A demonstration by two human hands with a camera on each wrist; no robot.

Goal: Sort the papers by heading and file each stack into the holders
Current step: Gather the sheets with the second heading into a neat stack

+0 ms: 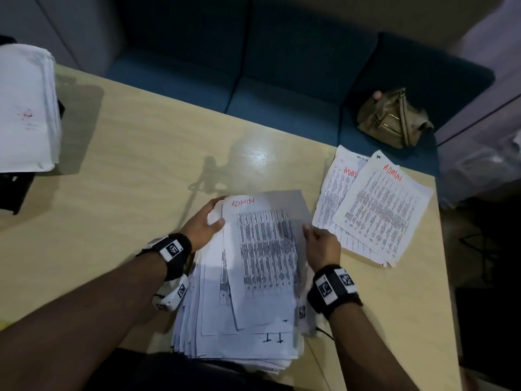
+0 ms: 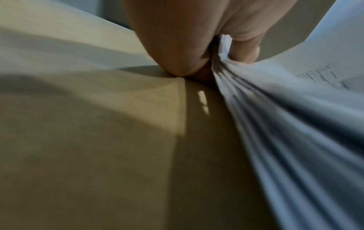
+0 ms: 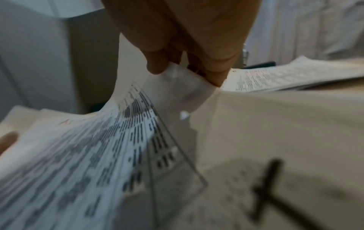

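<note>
- Head view: a thick, untidy pile of printed papers [image 1: 239, 328] lies at the near edge of the pale wooden table [image 1: 127, 170]. On top sits a sheet headed ADMIN in red [image 1: 265, 249]. The left hand [image 1: 203, 222] rests against that sheet's upper left edge, thumb on the paper. The right hand [image 1: 321, 244] pinches its right edge between thumb and fingers. To the right, two fanned sets of ADMIN pages [image 1: 372, 204] lie flat, just beside the right hand. At far left a white stack of papers [image 1: 26, 108] stands on something dark. An olive bag [image 1: 392, 119] sits on the blue sofa [image 1: 282, 66] behind the table.
- Left wrist view: blurred; the left hand [image 2: 189, 38] presses against the layered paper edges [image 2: 285, 124], thumb over the top, the heel touching the tabletop [image 2: 88, 140].
- Right wrist view: thumb and fingers of the right hand [image 3: 187, 46] clamp the lifted, curling edge of the top sheet [image 3: 98, 155]; the ADMIN pages [image 3: 285, 79] lie beyond.
</note>
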